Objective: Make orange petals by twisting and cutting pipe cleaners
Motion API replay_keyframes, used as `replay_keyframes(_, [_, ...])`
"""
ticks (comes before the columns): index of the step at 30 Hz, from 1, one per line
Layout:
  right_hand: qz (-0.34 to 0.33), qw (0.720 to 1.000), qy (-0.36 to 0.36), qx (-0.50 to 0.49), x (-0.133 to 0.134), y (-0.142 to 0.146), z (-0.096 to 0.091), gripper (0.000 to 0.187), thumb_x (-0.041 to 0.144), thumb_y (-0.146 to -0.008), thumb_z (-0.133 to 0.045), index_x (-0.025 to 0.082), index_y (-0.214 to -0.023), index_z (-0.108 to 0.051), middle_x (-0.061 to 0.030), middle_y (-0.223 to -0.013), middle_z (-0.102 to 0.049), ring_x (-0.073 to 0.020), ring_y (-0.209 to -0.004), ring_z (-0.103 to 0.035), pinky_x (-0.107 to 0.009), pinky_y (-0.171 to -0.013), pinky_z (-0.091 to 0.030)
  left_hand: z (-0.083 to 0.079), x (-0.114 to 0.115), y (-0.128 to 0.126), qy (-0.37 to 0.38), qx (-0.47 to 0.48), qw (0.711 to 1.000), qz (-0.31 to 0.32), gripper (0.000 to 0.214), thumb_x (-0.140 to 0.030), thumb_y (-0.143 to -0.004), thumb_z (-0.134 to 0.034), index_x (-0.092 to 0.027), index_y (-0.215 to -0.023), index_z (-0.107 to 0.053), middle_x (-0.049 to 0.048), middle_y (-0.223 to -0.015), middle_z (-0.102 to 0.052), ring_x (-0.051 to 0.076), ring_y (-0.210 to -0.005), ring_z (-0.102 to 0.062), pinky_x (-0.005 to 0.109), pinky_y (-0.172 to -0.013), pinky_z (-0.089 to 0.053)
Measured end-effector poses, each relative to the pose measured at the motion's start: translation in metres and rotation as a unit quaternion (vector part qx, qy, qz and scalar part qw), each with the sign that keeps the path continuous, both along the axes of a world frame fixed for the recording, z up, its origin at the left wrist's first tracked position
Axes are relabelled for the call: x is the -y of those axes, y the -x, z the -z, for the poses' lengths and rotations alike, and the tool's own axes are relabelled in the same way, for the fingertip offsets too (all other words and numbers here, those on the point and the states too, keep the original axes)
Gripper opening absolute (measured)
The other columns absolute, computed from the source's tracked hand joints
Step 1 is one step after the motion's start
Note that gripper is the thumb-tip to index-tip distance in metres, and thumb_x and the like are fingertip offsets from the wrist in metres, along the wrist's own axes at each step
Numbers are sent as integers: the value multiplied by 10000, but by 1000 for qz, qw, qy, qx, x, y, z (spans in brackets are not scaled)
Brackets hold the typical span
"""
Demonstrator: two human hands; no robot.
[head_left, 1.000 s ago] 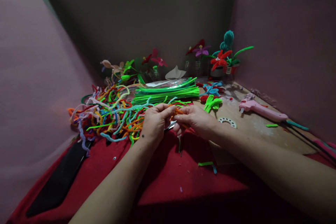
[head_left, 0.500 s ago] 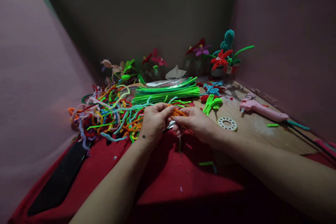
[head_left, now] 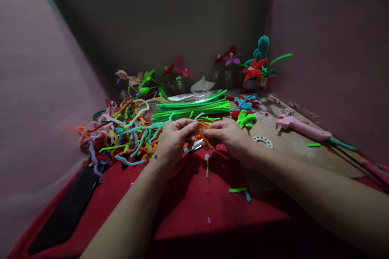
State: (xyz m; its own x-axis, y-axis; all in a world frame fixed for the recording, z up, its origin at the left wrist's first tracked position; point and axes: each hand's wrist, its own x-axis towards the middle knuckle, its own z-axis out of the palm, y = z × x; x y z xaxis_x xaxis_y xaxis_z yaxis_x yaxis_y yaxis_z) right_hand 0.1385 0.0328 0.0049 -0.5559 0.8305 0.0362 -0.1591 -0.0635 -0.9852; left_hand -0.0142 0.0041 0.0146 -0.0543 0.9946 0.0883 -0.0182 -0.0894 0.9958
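Observation:
Orange pipe cleaners [head_left: 204, 132] are pinched between my two hands, above the red cloth [head_left: 194, 202]. My left hand [head_left: 176, 135] is closed, thumb and forefinger gripping their left end. From the other side, my right hand [head_left: 228, 135] pinches the same pipe cleaners, and one orange end sticks out below it. Under the hands lies a shiny metal blade-like piece [head_left: 197, 144], mostly hidden. A short green stem with a whitish tip [head_left: 207, 164] lies on the cloth just below.
A tangled heap of coloured pipe cleaners [head_left: 121, 129] lies left, beside a black flat object [head_left: 69, 206]. Behind are a green pipe cleaner bundle [head_left: 191, 107] and pipe cleaner flowers [head_left: 255, 68]. Right, a pink glue gun [head_left: 304, 125] and white ring [head_left: 263, 142] lie on a board [head_left: 291, 158].
My hands have drawn slightly apart, showing more of the orange pipe cleaners between them. My right hand has turned a little, and the stem below is now uncovered.

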Motion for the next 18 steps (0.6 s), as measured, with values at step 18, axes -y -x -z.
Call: replay_keyframes(18, [-5,1000,-5,14,0,7,8,192,253,-753,-568,114,-635,-628,2,-505,-569,-58,-421,-457,-196,-441,-339,6,1,-14,-2,-27,999,-42,158,-279,-693,-626,-135,-680,-563,-23,-465,-532,88,-343,-465,183,-318,-328])
